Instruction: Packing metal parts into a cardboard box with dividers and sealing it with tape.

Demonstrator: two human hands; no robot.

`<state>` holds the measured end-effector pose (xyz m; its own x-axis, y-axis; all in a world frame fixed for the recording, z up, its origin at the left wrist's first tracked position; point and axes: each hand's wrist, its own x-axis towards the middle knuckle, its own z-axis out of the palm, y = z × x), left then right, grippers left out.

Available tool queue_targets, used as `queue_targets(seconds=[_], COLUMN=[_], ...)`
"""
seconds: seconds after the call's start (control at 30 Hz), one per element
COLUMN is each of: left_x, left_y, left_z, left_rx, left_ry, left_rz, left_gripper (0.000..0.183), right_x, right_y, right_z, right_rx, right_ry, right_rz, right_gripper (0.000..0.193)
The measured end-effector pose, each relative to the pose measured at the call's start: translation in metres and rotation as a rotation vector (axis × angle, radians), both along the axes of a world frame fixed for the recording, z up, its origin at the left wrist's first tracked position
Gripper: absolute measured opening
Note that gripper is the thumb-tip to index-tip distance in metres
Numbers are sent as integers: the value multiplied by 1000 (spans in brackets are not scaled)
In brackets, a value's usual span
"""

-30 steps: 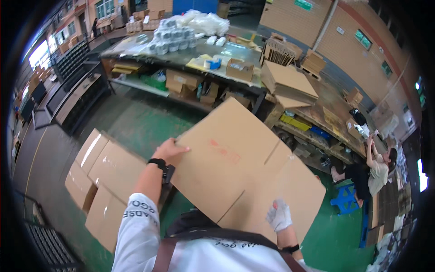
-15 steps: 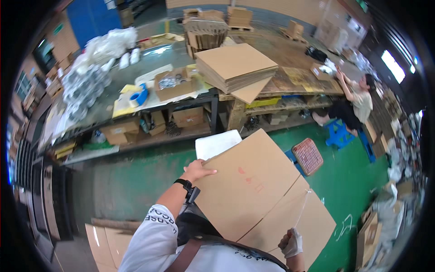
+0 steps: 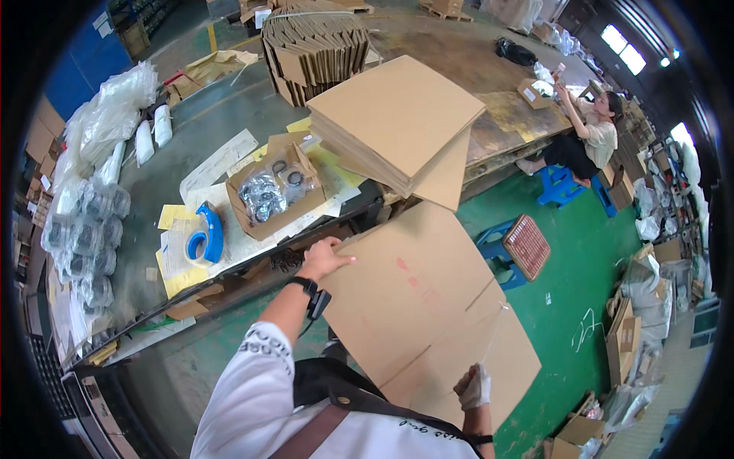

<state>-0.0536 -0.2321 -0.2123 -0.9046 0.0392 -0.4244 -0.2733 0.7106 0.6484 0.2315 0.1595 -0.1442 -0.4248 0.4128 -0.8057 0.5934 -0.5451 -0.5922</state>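
In front of me a large flattened cardboard carton (image 3: pixel 417 302) tilts, with red printed marks and a crease across it. My left hand (image 3: pixel 326 260) is closed on its upper left edge, thumb on the face, other fingers partly hidden behind. Over the lower part of the carton is my right hand (image 3: pixel 474 388), partly covered by a white glove and closed. A thin white string (image 3: pixel 490 336) runs from it up to the carton's right edge. The carton's far corner reaches the stack of flat cardboard (image 3: pixel 397 107) on the workbench.
On the left bench (image 3: pixel 206 99) stand an open box of small bagged parts (image 3: pixel 279 191), a blue tape dispenser (image 3: pixel 205 236) and plastic-wrapped goods (image 3: pixel 88 229). A stool with a woven seat (image 3: pixel 526 246) stands to the right. Farther right a person (image 3: pixel 592 130) sits on a blue stool.
I have moved toward the bench, bringing the carton up to the cardboard stack. My left hand still grips its edge, and my right hand still holds the string.
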Motion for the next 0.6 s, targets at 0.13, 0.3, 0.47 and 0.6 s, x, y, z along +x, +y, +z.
queue_targets(seconds=[0.13, 0.3, 0.47, 0.6], left_x=[-7, 24, 46, 72], left_y=[-1, -24, -53, -79], left_z=[-54, -75, -35, -37], left_rx=[-398, -281, -329, -293], left_ry=[-172, 20, -241, -264], left_rz=[-122, -129, -221, -193], left_gripper=[78, 69, 77, 80], right_x=[-8, 2, -8, -9], right_y=[-66, -65, -73, -73], right_z=[-69, -75, -85, -87], right_rx=[77, 63, 102, 107], right_ry=[-108, -111, -97, -45], right_rz=[-33, -80, 0, 56], right_gripper=[29, 31, 32, 33])
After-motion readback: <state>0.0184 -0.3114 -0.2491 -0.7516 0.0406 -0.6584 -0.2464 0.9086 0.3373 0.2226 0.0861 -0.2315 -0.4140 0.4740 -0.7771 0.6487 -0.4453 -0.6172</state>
